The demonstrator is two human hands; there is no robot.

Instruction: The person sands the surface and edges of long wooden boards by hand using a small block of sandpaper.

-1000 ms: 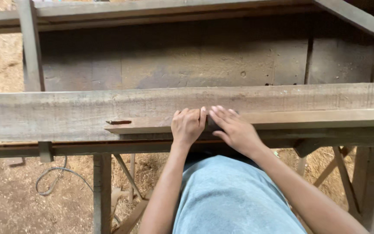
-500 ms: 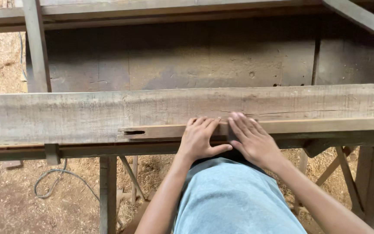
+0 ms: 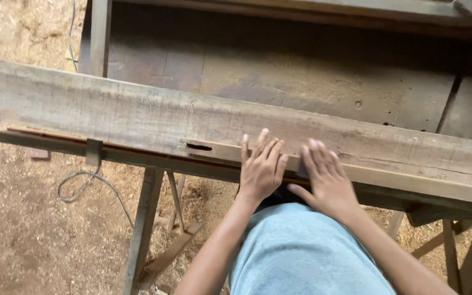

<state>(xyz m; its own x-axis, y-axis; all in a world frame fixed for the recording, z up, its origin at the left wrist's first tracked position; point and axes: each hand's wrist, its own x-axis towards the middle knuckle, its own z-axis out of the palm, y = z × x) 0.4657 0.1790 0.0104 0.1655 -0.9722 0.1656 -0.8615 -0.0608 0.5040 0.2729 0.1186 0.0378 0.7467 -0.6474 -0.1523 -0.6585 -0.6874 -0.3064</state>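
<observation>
Hands — left hand (image 3: pixel 262 166) and right hand (image 3: pixel 326 177) — now further apart, still spread flat on narrow strip (image 3: pixel 411 177)

A long weathered wooden beam (image 3: pixel 137 117) runs across the frame on a wooden trestle (image 3: pixel 144 218); a thinner wooden strip (image 3: pixel 389 176) lies along its lower edge.

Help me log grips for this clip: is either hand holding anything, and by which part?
Nothing is gripped. The left hand and right hand lie flat, fingers spread, pressing on top of the narrow wooden strip beside the wide plank.
</observation>
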